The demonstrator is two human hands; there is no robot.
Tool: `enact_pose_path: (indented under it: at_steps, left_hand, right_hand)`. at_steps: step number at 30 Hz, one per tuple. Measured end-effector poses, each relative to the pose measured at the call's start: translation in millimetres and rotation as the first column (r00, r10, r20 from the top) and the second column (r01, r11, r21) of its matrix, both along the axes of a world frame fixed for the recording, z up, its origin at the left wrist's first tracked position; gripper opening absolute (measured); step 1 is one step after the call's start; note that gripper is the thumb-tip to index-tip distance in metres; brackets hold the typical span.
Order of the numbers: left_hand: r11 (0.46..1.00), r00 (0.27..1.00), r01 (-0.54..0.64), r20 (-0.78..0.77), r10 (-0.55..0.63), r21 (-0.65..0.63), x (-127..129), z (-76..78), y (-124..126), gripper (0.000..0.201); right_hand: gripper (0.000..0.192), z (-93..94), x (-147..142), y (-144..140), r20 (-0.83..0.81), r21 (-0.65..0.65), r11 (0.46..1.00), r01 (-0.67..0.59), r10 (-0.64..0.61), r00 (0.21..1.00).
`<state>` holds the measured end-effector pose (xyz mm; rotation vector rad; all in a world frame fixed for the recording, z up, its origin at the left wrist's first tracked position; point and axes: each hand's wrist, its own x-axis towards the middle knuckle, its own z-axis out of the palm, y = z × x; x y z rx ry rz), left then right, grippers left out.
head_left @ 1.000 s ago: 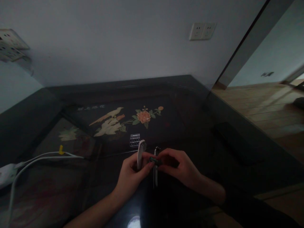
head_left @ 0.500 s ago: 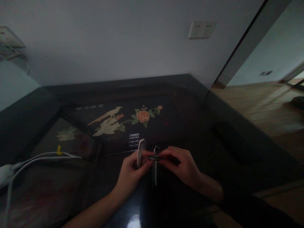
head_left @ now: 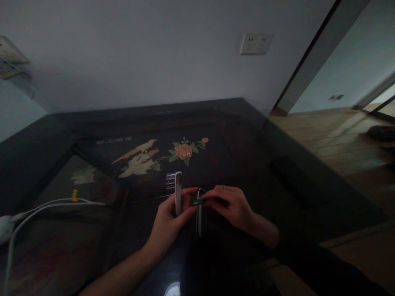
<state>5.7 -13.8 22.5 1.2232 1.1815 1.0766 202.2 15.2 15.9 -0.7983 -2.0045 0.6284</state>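
white plastic razor handle (head_left: 178,192) stands pinched in the left hand (head_left: 169,222) above the dark table (head_left: 92,246); right hand (head_left: 235,207) pinches the small cartridge (head_left: 198,202). light, stiff, probably slippery; grip the sides.

The hands (head_left: 200,207) meet above the table (head_left: 247,164), with a cable (head_left: 46,205) lying far left.

A slim white device (head_left: 178,192) stood upright, edge-on to the camera, gripped in the left hand (head_left: 168,222) above the dark desk (head_left: 92,246). Just beside it, a small dark clip-like part (head_left: 200,201) was pinched in the right hand (head_left: 232,206), with a thin pale strap (head_left: 199,220) hanging straight down from it; finer detail was lost in the dim light.
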Motion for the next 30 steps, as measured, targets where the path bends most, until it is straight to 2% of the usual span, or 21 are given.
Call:
enact_pose_path:
  at_steps: [3, 6, 12, 17, 21, 30]
  left_hand:
    - [0.994, 0.989, 0.025, 0.149, -0.009, -0.108, -0.3, -2.6, 0.1, 0.044]
    - [0.989, 0.966, 0.031, 0.260, 0.008, -0.146, -0.4, -5.9, 3.9, 0.044]
    - [0.990, 0.965, 0.039, 0.262, -0.002, -0.138, -1.8, -11.3, 10.4, 0.035]
    - [0.989, 0.974, 0.067, 0.224, -0.037, -0.129, -2.5, -14.6, 9.9, 0.033]
    - [0.983, 0.972, 0.086, 0.230, -0.047, -0.161, -1.5, -14.1, 9.9, 0.038]
    - [0.971, 0.976, 0.114, 0.208, -0.069, -0.210, 1.3, -10.2, 9.6, 0.042]
  right_hand:
    - [0.021, 4.4, 12.0, 8.1, 0.057, 0.003, 0.996, 0.090, -0.090, 0.994]
    - [0.021, 7.1, 38.7, 16.4, 0.134, 0.017, 0.980, 0.198, -0.198, 0.971]
    - [0.027, -4.7, 127.1, 15.7, 0.270, 0.113, 0.914, 0.389, -0.405, 0.873]
    - [0.032, -21.6, 182.5, 8.1, 0.424, 0.203, 0.880, 0.431, -0.475, 0.771]
    - [0.036, -30.1, 196.8, 8.2, 0.517, 0.236, 0.886, 0.399, -0.462, 0.720]
    - [0.035, -33.1, 200.8, 8.2, 0.602, 0.290, 0.876, 0.385, -0.480, 0.639]
